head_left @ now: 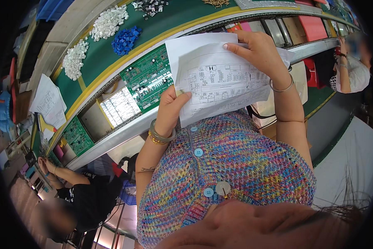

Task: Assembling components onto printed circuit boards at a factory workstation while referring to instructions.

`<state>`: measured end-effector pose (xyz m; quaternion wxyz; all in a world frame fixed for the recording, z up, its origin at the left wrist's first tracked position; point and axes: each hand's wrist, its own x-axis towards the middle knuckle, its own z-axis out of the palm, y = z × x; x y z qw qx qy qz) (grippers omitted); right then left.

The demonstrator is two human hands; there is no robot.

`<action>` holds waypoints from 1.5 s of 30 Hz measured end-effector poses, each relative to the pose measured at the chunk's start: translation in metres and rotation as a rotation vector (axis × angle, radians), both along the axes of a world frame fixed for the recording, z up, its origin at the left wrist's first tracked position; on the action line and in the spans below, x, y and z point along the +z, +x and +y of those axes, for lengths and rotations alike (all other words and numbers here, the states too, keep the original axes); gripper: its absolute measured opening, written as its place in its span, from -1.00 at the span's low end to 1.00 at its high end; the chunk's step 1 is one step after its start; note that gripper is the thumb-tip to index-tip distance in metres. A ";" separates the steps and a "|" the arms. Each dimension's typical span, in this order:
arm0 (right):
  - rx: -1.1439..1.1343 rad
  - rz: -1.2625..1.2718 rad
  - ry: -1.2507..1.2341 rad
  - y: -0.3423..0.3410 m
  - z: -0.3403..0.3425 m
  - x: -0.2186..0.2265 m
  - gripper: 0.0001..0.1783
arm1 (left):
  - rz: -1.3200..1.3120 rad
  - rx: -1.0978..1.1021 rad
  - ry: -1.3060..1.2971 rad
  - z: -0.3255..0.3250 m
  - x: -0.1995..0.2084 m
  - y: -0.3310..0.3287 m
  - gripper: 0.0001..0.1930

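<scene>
Printed sheets (226, 85): held up in front of the torso, off the desk, overlapping the view of the track's near rail. More than one layer shows; the front one carries a line diagram with component outlines and is slightly bowed.

Left hand (172, 106): closed on the lower left edge, thumb on the front face, fingers behind. Right hand (259, 52): pinching the top edge toward the right, thumb in front, other fingers mostly hidden.

Step in hand, as judged: sorting through or reading the diagram. Next move probably calls for a steady left grip while the right thumb parts the layers; they could slip or crease.

Just beyond the sheets, left: green circuit boards (149, 70) in the track. Farther out, on the desk (97, 56): blue connectors (126, 40), white connectors (109, 23) and black components (149, 6), in separate heaps. Two co-workers, well apart, one at each side.
</scene>
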<state>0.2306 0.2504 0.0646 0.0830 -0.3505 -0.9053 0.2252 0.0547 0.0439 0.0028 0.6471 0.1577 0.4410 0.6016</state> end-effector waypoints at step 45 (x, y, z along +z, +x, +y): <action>0.005 0.026 0.068 -0.001 0.000 -0.007 -0.63 | 0.282 -0.132 -0.055 -0.002 -0.001 0.003 -0.67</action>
